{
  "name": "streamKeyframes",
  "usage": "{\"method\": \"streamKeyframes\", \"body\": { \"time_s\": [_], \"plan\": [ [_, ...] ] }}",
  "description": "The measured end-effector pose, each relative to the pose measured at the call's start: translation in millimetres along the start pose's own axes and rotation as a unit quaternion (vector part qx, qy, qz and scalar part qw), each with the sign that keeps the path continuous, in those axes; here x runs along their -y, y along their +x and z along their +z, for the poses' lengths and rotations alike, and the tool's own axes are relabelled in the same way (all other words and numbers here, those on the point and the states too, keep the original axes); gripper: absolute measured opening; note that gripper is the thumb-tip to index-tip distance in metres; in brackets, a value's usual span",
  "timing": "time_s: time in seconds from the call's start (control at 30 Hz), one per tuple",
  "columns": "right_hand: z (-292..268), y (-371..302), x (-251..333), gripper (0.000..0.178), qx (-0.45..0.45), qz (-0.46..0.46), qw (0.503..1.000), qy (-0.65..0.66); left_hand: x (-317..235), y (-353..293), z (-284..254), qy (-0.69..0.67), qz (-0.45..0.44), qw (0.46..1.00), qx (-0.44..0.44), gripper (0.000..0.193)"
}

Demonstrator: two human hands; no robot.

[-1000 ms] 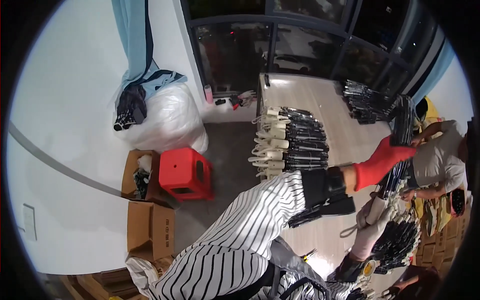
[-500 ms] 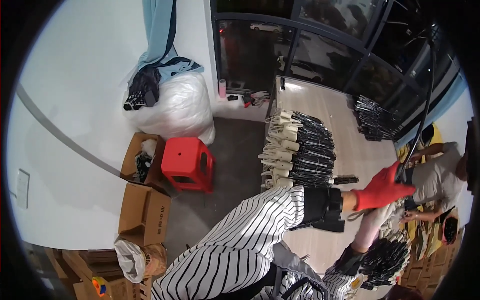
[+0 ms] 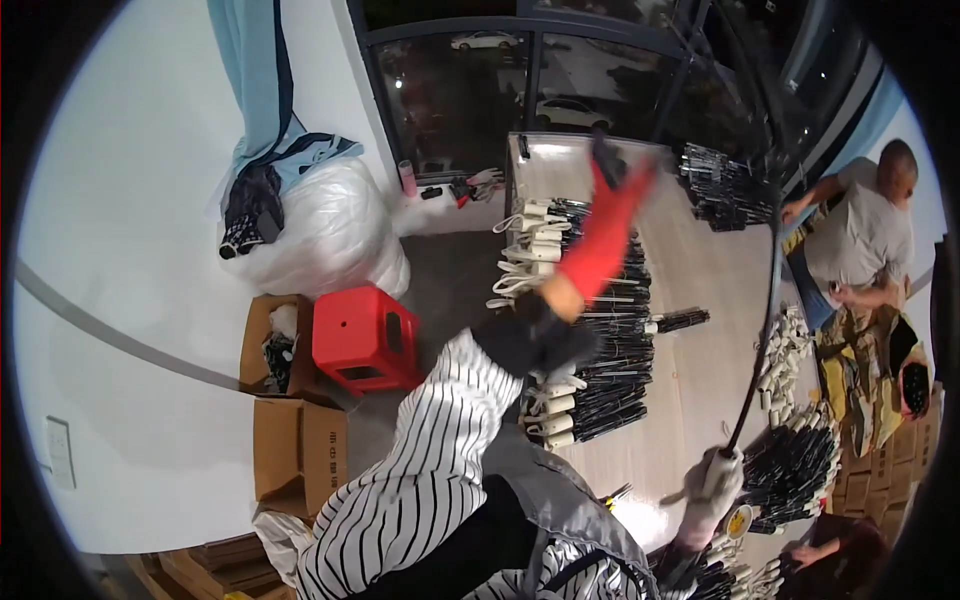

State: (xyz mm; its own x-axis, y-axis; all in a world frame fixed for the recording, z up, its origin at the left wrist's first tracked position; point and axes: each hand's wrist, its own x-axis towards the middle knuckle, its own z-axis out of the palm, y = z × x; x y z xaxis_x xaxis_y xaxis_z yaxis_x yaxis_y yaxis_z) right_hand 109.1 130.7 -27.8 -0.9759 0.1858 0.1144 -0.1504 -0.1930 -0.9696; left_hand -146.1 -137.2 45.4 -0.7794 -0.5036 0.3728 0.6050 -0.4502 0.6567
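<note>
My left hand, in a red glove, reaches over the table above a row of umbrella frames. Its fingers look spread and hold nothing, though motion blurs them. My right hand, in a pale glove, is closed around the white handle of an umbrella frame. This frame's black shaft rises steeply toward the upper right, where thin ribs spread out dimly before the window. Beneath my left arm lie the lined-up umbrella frames, with cream handles, looped straps and black metal ribs.
Further bundles of black frames lie at the table's far end and right side. A person stands across the table; another's hand shows lower right. On the left are a red stool, cardboard boxes and a white plastic bag.
My left hand has left the umbrella frame's shaft and swung left and up over the row. My right hand now shows on the handle, lower down. The view has shifted.
</note>
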Motion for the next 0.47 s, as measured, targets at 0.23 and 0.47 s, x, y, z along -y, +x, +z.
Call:
{"method": "streamKeyframes", "body": {
  "time_s": [0.23,0.47],
  "plan": [
    [-7,-65,-41,0.057,0.109,0.219,0.951,0.188,-5,38,31,-0.458,-0.248,0.778,0.353,0.070],
    [-8,-66,-7,0.066,-0.051,0.104,0.991,-0.072,29,39,51,-0.188,-0.223,0.904,0.314,0.086]
  ]
}}
